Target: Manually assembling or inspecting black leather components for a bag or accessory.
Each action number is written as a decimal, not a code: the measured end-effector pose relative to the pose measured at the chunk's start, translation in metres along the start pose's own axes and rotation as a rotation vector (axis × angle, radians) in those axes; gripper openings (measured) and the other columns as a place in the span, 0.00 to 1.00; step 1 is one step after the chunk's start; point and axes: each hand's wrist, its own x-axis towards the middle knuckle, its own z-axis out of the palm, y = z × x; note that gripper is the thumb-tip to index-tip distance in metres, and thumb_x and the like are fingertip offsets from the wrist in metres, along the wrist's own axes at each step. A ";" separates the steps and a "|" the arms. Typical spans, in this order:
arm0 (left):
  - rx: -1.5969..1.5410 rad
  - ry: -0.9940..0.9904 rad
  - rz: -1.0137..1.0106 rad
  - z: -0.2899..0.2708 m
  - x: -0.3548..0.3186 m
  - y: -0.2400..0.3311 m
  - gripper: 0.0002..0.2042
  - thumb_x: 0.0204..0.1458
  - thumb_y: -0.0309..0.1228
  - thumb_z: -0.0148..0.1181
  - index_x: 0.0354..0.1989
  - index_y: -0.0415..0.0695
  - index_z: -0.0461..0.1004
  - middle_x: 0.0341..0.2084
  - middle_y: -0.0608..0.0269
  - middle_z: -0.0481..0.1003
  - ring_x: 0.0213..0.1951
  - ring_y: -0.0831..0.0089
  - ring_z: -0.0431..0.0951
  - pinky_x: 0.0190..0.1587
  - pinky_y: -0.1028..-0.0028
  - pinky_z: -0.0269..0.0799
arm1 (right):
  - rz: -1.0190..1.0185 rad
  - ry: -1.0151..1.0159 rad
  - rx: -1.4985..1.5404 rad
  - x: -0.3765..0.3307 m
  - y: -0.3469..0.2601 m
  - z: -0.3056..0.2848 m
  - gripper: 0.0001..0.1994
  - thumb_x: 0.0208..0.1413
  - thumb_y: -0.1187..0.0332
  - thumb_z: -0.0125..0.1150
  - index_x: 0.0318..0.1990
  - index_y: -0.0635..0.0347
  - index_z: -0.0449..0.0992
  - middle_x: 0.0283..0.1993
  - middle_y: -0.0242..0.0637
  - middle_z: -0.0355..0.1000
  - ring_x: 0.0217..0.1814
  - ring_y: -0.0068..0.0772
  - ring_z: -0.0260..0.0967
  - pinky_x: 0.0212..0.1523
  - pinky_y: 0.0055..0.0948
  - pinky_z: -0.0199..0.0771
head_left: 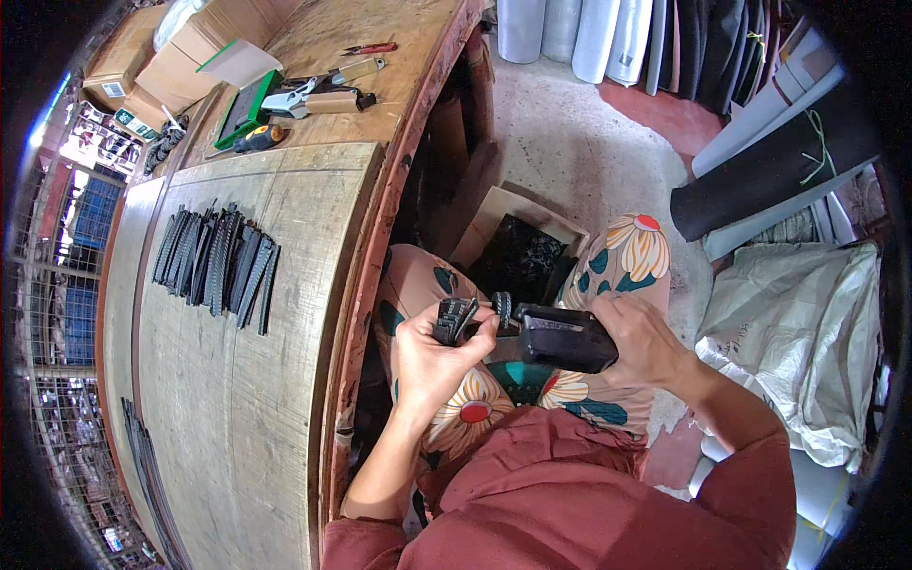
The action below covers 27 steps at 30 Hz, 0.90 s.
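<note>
My left hand (427, 366) is closed around a small bundle of black strips (453, 319) with pale marks along them. In my right hand (641, 337) is a black box-shaped tool (570, 340), whose exact kind I cannot make out. Just past my left fingertips, a curled dark strip (503, 306) sits at the tool's near end; whether it touches the tool is unclear. Both hands are above my lap. On the table to the left lies a spread pile of similar short black strips (217, 258), apart from my hands.
The wooden table (237, 399) carries longer strips (150, 475), a green tray (245, 112), a screwdriver (259, 139) and red-handled snips (370, 48). Between my knees, a cardboard box (483, 220) holds black material. To the right are a dark roll (774, 166) and a whitish sack (788, 332).
</note>
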 end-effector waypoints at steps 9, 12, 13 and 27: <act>0.131 -0.006 0.125 0.003 -0.001 -0.010 0.07 0.40 0.24 0.65 0.28 0.36 0.77 0.23 0.61 0.78 0.28 0.82 0.76 0.32 0.80 0.71 | -0.083 -0.042 -0.047 0.006 -0.001 -0.004 0.23 0.24 0.69 0.63 0.34 0.65 0.64 0.32 0.50 0.66 0.35 0.55 0.66 0.38 0.42 0.66; 0.188 -0.012 0.154 0.004 -0.002 -0.006 0.05 0.41 0.19 0.65 0.28 0.36 0.78 0.25 0.66 0.78 0.29 0.84 0.76 0.35 0.81 0.72 | -0.092 -0.040 -0.046 0.007 -0.001 -0.004 0.22 0.25 0.69 0.63 0.33 0.65 0.64 0.32 0.50 0.66 0.35 0.55 0.66 0.37 0.42 0.66; 0.188 -0.011 0.153 0.004 -0.002 -0.008 0.05 0.41 0.19 0.65 0.28 0.36 0.78 0.25 0.66 0.78 0.29 0.84 0.76 0.35 0.81 0.72 | -0.100 -0.040 -0.054 0.007 -0.001 -0.004 0.22 0.25 0.69 0.64 0.33 0.65 0.64 0.31 0.49 0.66 0.35 0.55 0.66 0.37 0.42 0.66; 0.184 -0.008 0.203 0.004 0.000 -0.011 0.06 0.42 0.25 0.65 0.29 0.37 0.77 0.23 0.60 0.78 0.26 0.80 0.76 0.31 0.79 0.71 | -0.106 -0.058 -0.092 0.010 0.000 -0.003 0.22 0.26 0.67 0.65 0.33 0.64 0.65 0.29 0.50 0.66 0.34 0.54 0.67 0.37 0.42 0.67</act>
